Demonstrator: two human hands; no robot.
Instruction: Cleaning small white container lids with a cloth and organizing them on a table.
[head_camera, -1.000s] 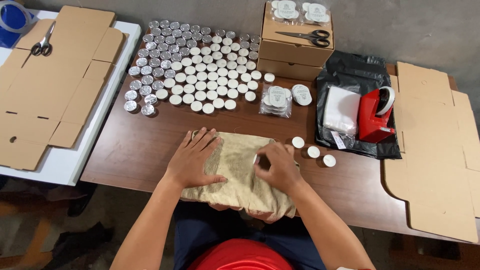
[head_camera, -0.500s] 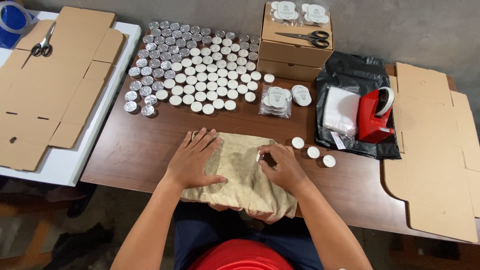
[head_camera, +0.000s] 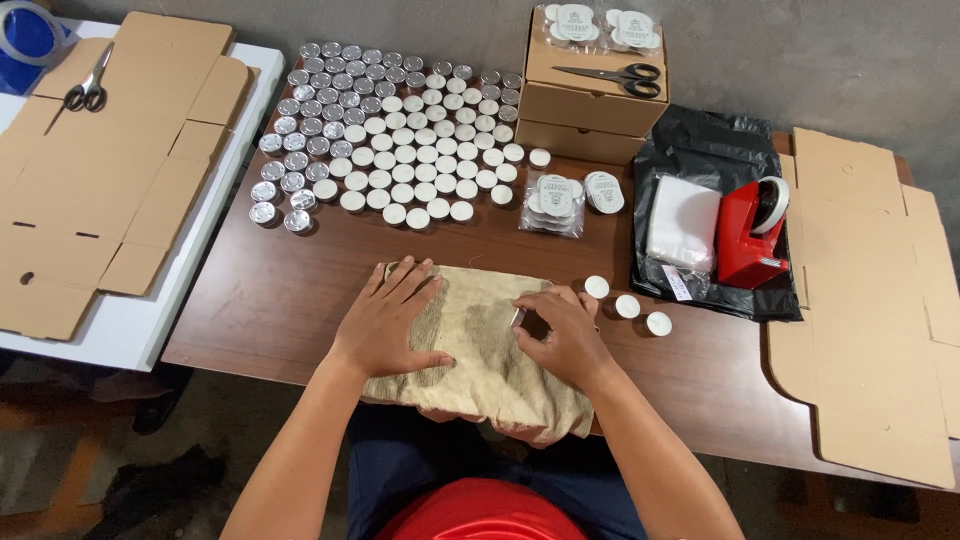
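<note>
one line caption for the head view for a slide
Both hands, left hand and right hand, press a beige cloth beside rows of tealights.

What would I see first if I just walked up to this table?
First, the big crowd of little white and silver tealights in rows at the table's far left. Next, the left hand and right hand resting on a tan cloth at the near edge. The red tape dispenser on a black bag stands out at the right.

Bare wood left of cloth (head_camera: 480, 350); tealights (head_camera: 390, 130) block ahead, three loose candles (head_camera: 626, 305) rt.
</note>
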